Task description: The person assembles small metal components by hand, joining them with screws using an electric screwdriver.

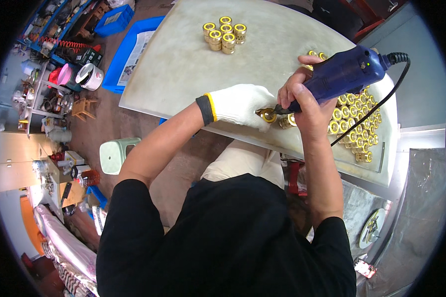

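My left hand (240, 105), in a white knitted glove with a yellow and dark cuff, closes around a brass fitting (268, 116) with a yellow ring at its end. Bare and wrapped around a blue corded power tool (344, 74), my right hand (309, 106) steadies it above the table's near edge. The tool's narrow dark tip (281, 110) points left and meets the fitting or sits very close to it; exact contact cannot be made out. Another brass fitting (287, 121) stands just right of the held one, partly behind my right hand.
On the pale table (178, 64), several brass fittings (225, 37) stand grouped at the far side. A larger cluster (357, 123) fills the right side, with the tool's black cable (381, 101) arching over it. Blue trays (129, 62) and a pale green stool (115, 156) are at left.
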